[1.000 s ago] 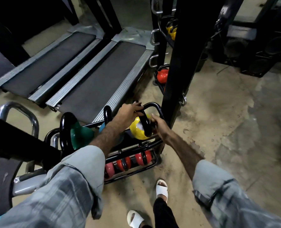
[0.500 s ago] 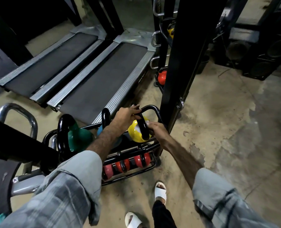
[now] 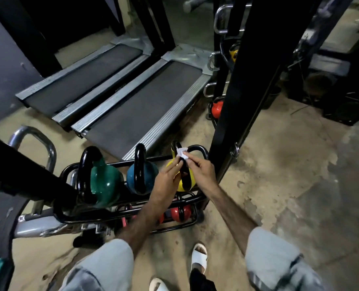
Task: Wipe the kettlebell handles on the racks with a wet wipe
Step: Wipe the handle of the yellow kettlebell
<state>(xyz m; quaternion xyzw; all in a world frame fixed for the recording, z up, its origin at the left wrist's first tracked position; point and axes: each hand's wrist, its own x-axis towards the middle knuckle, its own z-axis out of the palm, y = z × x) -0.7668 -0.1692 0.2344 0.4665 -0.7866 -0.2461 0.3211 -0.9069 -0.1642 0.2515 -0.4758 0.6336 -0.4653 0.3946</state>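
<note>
A low black rack [image 3: 199,151] holds a green kettlebell [image 3: 105,181], a blue kettlebell [image 3: 141,177] and a yellow kettlebell [image 3: 188,181], each with a black handle. Red kettlebells [image 3: 179,213] sit on the lower tier. My right hand [image 3: 200,171] pinches a small white wet wipe [image 3: 181,153] just above the yellow kettlebell's handle. My left hand [image 3: 167,181] hovers beside that handle with fingers stretched toward the wipe, holding nothing.
Two treadmills [image 3: 132,106] lie beyond the rack. A tall black post [image 3: 243,87] stands right next to the rack's right end, with another kettlebell rack [image 3: 217,108] behind it. A chrome bar [image 3: 35,141] and dark equipment sit at left. Concrete floor spreads to the right.
Both hands have come off the yellow kettlebell's handle. My left hand let go and opened; my right hand lifted the wipe clear above the handle.
</note>
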